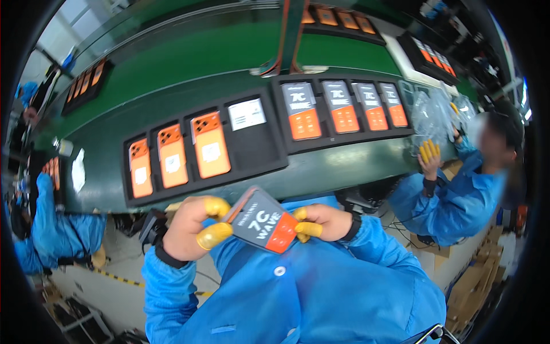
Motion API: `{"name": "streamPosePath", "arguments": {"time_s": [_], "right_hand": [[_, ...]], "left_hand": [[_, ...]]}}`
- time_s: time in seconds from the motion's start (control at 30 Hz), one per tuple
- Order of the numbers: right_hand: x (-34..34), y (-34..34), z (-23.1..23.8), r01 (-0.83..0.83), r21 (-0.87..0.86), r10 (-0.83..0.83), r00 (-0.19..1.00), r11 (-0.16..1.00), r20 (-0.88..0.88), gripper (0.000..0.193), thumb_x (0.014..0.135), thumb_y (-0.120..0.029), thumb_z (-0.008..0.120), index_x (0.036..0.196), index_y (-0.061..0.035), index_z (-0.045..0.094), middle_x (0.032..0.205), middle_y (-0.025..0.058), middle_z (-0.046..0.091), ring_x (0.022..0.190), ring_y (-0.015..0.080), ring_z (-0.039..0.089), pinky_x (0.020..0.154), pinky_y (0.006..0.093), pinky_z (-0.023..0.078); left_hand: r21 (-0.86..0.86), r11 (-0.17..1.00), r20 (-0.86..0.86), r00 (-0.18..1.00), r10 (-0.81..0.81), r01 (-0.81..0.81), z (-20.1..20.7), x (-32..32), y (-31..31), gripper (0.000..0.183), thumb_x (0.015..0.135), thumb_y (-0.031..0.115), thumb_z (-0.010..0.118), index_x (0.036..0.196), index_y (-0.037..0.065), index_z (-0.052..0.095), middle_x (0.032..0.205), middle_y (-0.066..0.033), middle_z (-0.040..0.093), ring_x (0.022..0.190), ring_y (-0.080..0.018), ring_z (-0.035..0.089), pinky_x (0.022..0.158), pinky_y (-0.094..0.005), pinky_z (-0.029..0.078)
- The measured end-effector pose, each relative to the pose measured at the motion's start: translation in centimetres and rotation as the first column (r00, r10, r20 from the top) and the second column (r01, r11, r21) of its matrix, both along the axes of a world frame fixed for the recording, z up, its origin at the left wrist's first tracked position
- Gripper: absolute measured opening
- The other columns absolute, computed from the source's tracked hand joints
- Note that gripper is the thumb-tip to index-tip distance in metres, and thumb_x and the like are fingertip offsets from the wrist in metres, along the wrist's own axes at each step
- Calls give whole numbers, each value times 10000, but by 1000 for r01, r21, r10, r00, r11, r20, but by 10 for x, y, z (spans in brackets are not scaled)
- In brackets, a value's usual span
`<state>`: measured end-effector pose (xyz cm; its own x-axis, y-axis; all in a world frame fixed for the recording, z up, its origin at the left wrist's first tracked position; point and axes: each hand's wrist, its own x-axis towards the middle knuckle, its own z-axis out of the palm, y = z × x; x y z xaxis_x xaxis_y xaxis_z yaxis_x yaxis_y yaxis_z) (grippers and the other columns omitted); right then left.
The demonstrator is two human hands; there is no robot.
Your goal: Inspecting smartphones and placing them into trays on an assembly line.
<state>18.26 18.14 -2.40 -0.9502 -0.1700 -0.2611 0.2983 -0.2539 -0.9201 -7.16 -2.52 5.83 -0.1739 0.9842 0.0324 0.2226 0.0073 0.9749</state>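
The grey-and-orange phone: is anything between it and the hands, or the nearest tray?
I see only yellow finger covers between the phone and the left hand and right hand; nothing visible blocks the way to the nearest black tray.

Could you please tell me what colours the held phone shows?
The phone shows dark grey and orange with white print, best in the head view.
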Motion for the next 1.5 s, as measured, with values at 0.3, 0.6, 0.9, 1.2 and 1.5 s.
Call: {"name": "streamPosePath", "arguments": {"time_s": [0.3, 0.6, 0.9, 1.2, 1.5], "right_hand": [[2, -6, -16, 149, -29, -150, 989, 988, -5, 220, 1035, -252, 518, 1069, -46, 585, 866, 29, 624, 734, 84, 582, 672, 259, 509], [-10, 5, -22, 288, 295, -217, 944, 911, -250, 239, 980, -249, 608, 1114, -51, 594, 940, 77, 640, 827, 171, 628, 735, 315, 525], [-3, 105, 5, 369, 925, -392, 841, -90, -374, 441, 843, -189, 684, 1255, -63, 590, 1178, 133, 590, 1093, 336, 596, 902, 412, 517], [-18, 105, 1, 358, 923, -264, 885, -140, -383, 406, 823, -139, 695, 1227, -159, 659, 1106, 141, 587, 1028, 348, 590, 873, 428, 511], [-23, 111, 9, 366, 927, -232, 898, -76, -374, 303, 823, -129, 685, 1122, -157, 726, 1018, 122, 581, 947, 313, 616, 814, 405, 529]], "left_hand": [[-206, 901, 328, 840, 432, -382, -63, 4, -10, 278, 1012, 236, 560, 1134, -13, 578, 1053, -115, 638, 905, -219, 667, 790, -373, 566], [-103, 917, 630, 688, 361, -386, -68, 20, 16, 395, 1009, 241, 549, 1319, 10, 469, 1163, -93, 628, 1015, -201, 656, 868, -349, 562], [-117, 887, 514, 737, 438, -446, -95, -27, -6, 367, 1017, 216, 519, 1321, 13, 485, 1143, -87, 638, 990, -180, 651, 852, -323, 544], [-223, 861, 339, 792, 507, -456, -105, -33, -8, 241, 1011, 168, 520, 1194, 19, 566, 1036, -36, 647, 891, -108, 629, 790, -268, 527], [-252, 765, 407, 652, 640, -593, -87, -35, 3, 228, 1011, 170, 522, 1193, 37, 553, 1061, -36, 641, 923, -127, 643, 753, -267, 558]]}}
